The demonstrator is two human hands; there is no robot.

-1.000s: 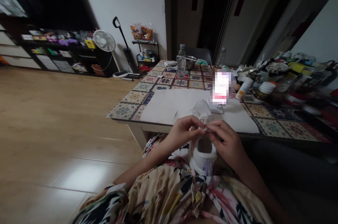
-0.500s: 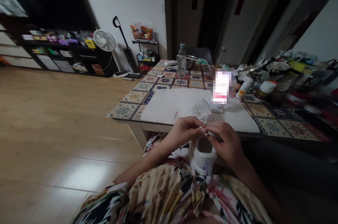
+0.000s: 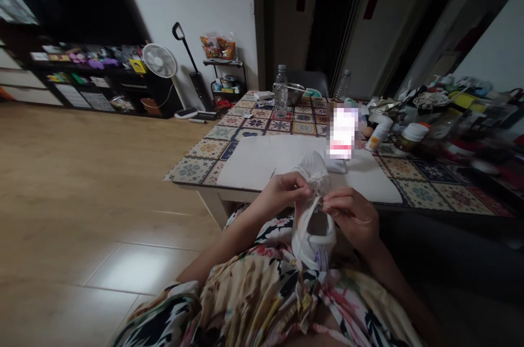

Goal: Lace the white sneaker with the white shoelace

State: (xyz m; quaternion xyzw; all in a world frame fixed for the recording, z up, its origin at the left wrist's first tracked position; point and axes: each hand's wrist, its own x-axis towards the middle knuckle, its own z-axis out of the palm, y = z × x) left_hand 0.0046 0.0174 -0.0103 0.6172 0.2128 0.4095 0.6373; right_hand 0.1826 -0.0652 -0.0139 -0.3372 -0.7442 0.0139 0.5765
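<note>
A white shoe (image 3: pixel 305 238) with a purple heel tab rests between my lap and the table's front edge, its toe pointing away from me onto the white sheet (image 3: pixel 254 164). White shoelace (image 3: pixel 314 204) runs across its tongue near the opening. My left hand (image 3: pixel 289 189) is closed in a pinch at the left of the laces. On the other side, my right hand (image 3: pixel 352 213) pinches the lace with thumb and fingers beside the shoe's opening. The exact lace ends inside both pinches are small and partly hidden.
A lit phone (image 3: pixel 343 131), blurred out, stands on the sheet beyond the shoe. Bottles and jars (image 3: pixel 411 137) crowd the right of the patterned table (image 3: pixel 192 169). A clear water bottle (image 3: pixel 281 90) and a metal bowl (image 3: pixel 295 95) stand at the back.
My hands, close together over the laces before, have moved apart. The shoe's opening and a strand of lace between them now show more.
</note>
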